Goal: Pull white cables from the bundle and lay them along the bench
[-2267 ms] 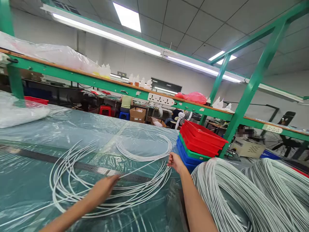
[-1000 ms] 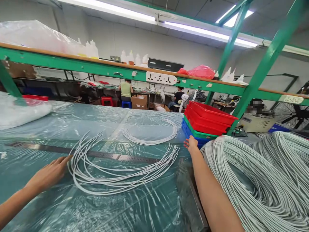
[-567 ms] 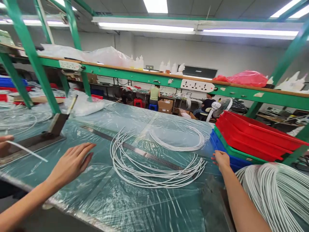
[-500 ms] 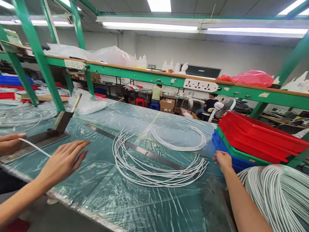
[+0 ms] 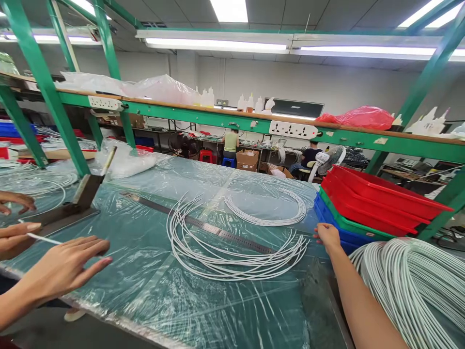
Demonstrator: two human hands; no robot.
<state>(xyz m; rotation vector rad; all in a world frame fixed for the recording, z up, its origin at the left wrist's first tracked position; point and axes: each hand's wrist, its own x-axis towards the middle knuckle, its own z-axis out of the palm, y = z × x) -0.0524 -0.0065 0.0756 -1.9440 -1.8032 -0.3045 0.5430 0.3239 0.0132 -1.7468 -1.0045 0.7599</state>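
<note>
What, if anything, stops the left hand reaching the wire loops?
Probably nothing, likely yes. The left hand is open over the plastic sheet, apart from the wire loops, with only bare sheet between. The co-worker's hands are on its far side.

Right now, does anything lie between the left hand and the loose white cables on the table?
Nothing visible does. Only bare plastic sheet lies between the left hand and the white cables.

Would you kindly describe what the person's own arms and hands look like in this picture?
The left hand and right hand wear no gloves, and both arms are bare with no sleeve in view. No ring, watch or bracelet shows. The left hand's fingernails are longish and look pale pink.
</note>
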